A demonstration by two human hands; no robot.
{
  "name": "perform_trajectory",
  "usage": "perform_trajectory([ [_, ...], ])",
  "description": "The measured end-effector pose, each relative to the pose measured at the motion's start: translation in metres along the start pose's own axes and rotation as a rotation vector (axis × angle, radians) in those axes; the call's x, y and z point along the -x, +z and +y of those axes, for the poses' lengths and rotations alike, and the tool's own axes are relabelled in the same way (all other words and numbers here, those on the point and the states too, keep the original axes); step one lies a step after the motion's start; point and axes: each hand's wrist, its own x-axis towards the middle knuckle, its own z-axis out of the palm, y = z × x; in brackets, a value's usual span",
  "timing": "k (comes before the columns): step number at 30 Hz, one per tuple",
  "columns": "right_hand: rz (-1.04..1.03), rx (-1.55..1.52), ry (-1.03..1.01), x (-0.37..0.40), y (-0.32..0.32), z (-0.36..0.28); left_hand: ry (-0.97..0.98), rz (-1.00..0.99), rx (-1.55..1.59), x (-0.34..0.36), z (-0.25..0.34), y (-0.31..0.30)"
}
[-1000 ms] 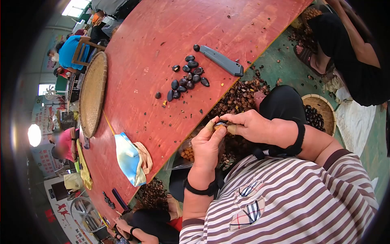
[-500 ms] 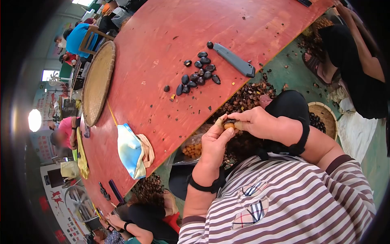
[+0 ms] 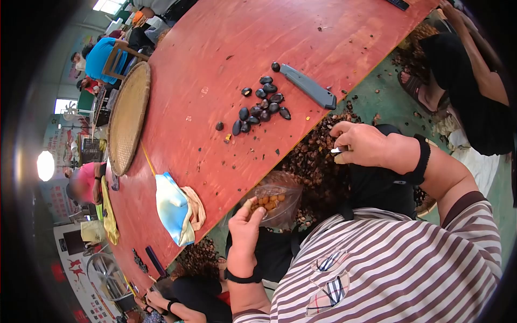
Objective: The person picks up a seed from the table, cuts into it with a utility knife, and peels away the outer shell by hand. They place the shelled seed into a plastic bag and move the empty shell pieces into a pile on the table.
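My left hand (image 3: 245, 229) is low at the table's edge, fingertips pinched on a peeled orange chestnut at the mouth of a clear plastic bag (image 3: 274, 199) holding several peeled nuts. My right hand (image 3: 366, 144) is raised to the right, above a heap of shells (image 3: 315, 159) on the floor. It grips a small blade (image 3: 339, 151) whose tip shows at the fingers. The two hands are well apart. Several dark unpeeled chestnuts (image 3: 261, 105) lie in a cluster on the red table (image 3: 215, 48).
A grey-handled knife (image 3: 308, 86) lies beside the chestnuts. A round woven tray (image 3: 126, 116) and a blue-white cloth (image 3: 172, 207) sit further left. Another person (image 3: 474, 75) sits at right, others along the far side and below.
The hands, together at one nut before, have parted. My left hand dropped to the bag with the peeled nut; my right hand drew off to the right with the blade.
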Motion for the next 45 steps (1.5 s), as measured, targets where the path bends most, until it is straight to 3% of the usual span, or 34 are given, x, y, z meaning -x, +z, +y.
perform_trajectory([
  [3, -0.078, -0.006, 0.130, -0.011, -0.008, -0.008, 0.049, -0.025, 0.085, -0.009, 0.042, 0.016],
  [4, -0.015, -0.052, 0.018, -0.010, -0.008, -0.011, 0.061, -0.033, 0.094, -0.016, 0.052, 0.023],
  [7, -0.237, 0.068, 0.084, -0.012, -0.005, -0.015, 0.130, -0.069, 0.136, -0.039, 0.076, 0.049],
  [8, -0.177, 0.075, 0.013, -0.014, -0.001, -0.005, 0.148, -0.078, 0.150, -0.048, 0.078, 0.058],
  [11, -0.081, -0.007, 0.060, -0.024, -0.025, -0.006, 0.221, -0.070, 0.121, -0.075, 0.077, 0.081],
  [12, 0.134, -0.078, -0.026, -0.027, -0.022, -0.003, 0.253, -0.053, 0.025, -0.084, 0.074, 0.084],
  [15, 0.413, -0.093, -0.150, -0.050, -0.033, 0.002, 0.385, 0.004, -0.114, -0.105, 0.074, 0.097],
  [17, 0.443, -0.036, -0.114, -0.067, -0.035, 0.002, 0.566, 0.034, -0.189, -0.118, 0.070, 0.104],
  [18, 0.459, -0.010, -0.094, -0.074, -0.036, 0.003, 0.541, 0.034, -0.168, -0.118, 0.074, 0.109],
  [21, 0.336, 0.051, 0.013, -0.088, -0.041, 0.004, 0.708, 0.113, -0.525, -0.122, 0.080, 0.114],
  [26, 0.150, 0.126, 0.103, -0.086, -0.058, 0.013, 0.511, 0.104, -0.551, -0.110, 0.090, 0.117],
  [30, 0.150, 0.170, 0.065, -0.079, -0.066, 0.020, 0.425, 0.056, -0.480, -0.104, 0.086, 0.105],
  [42, 0.101, 0.339, 0.091, -0.094, -0.077, 0.016, 0.368, 0.072, -0.289, -0.092, 0.082, 0.094],
  [45, 0.120, 0.367, 0.091, -0.099, -0.075, 0.020, 0.129, 0.019, 0.092, -0.078, 0.087, 0.087],
])
